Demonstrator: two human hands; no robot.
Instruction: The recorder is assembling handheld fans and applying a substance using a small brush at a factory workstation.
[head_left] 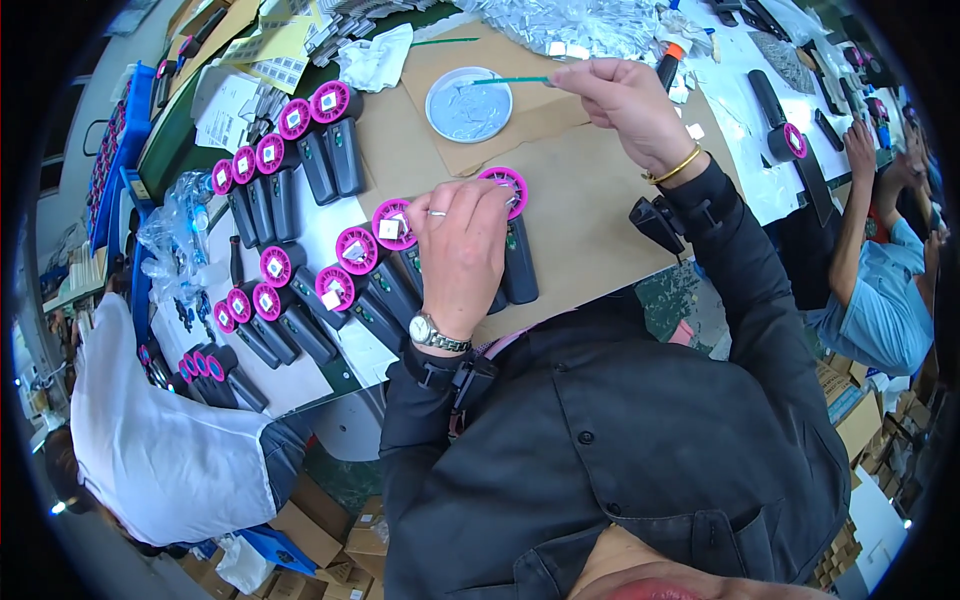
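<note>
My right hand (625,105) pinches a thin green stick (510,80) above the far edge of the board. The stick's far end reaches over a round white dish (430,105) holding bluish-white paste. Closer to me, my left hand (463,245) curls down over dark grey handheld devices that have round heads with pink rings. Its fingertips lie by the pink-ringed head (503,188) of the rightmost device, whose handle (520,265) points toward me. Another pink-ringed head (392,224) shows just left of the hand. What lies under my palm is mostly hidden.
Several more pink-ringed devices (270,155) lie in rows on the left. Brown cardboard (590,215) covers the table before me. Crumpled tissue (375,58), clear plastic bags (580,25) and an orange-topped tool (672,55) lie beyond. People work on both sides.
</note>
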